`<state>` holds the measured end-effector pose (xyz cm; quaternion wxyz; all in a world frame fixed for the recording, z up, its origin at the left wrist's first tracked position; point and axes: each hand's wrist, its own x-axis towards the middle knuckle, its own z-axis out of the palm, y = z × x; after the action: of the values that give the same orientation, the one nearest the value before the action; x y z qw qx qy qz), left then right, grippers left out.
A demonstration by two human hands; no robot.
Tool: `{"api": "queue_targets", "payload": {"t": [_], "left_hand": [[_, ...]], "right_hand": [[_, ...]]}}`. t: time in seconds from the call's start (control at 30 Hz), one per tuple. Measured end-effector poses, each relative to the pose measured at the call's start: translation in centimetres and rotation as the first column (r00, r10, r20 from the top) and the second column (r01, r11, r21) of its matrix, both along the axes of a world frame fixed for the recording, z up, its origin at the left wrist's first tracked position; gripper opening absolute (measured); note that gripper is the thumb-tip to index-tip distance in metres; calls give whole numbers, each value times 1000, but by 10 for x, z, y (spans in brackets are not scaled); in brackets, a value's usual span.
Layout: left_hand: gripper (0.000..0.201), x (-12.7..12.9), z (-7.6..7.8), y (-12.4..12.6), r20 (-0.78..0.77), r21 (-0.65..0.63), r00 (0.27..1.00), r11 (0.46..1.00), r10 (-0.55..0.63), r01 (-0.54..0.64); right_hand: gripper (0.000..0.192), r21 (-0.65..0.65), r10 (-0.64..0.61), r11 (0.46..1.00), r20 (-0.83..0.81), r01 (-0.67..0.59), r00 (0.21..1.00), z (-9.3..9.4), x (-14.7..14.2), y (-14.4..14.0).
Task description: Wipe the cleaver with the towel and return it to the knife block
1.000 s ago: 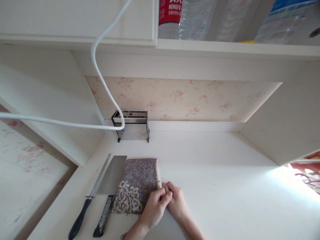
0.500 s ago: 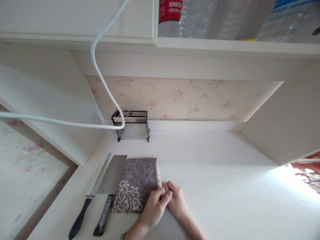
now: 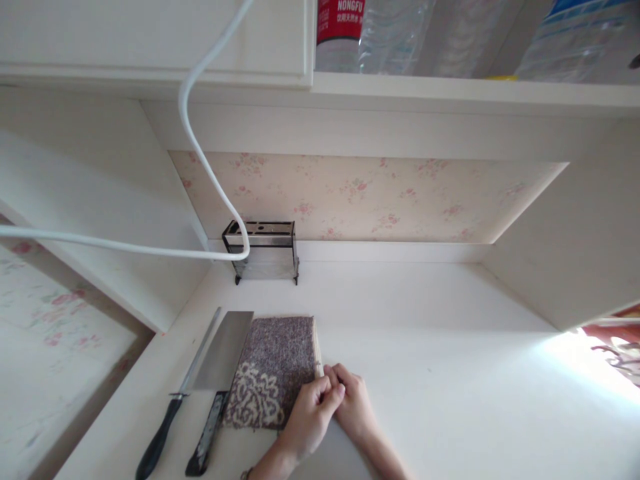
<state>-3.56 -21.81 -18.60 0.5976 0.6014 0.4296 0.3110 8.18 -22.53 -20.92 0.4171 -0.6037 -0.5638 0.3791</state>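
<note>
My left hand (image 3: 311,412) lies over the lower right corner of a folded brown-grey towel (image 3: 280,340) with a pale flower pattern. Its fingers are curled in, and its thumb meets my right hand (image 3: 353,400). That right hand is closed as well, just off the towel's right edge, with its fingers against the left. No object shows in either one. Left of the towel lies a cleaver (image 3: 223,353) with a black handle, its blade alongside the cloth. Farther left is a honing steel (image 3: 170,413), also black-handled.
A metal knife rack (image 3: 267,250) stands at the back of the white counter (image 3: 425,373). A white cable (image 3: 200,150) hangs across the upper left. Overhead, a cabinet shelf (image 3: 450,93) holds plastic bottles (image 3: 395,37). Side panels (image 3: 565,233) close in the counter.
</note>
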Motion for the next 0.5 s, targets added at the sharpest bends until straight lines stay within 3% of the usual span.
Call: {"api": "queue_targets", "payload": {"t": [0.5], "left_hand": [[44,-1,2,-1,16,-11,1000,1000,-2,3]], "right_hand": [[34,-13,5,1000,-14,-6,1000,1,0,0]]}}
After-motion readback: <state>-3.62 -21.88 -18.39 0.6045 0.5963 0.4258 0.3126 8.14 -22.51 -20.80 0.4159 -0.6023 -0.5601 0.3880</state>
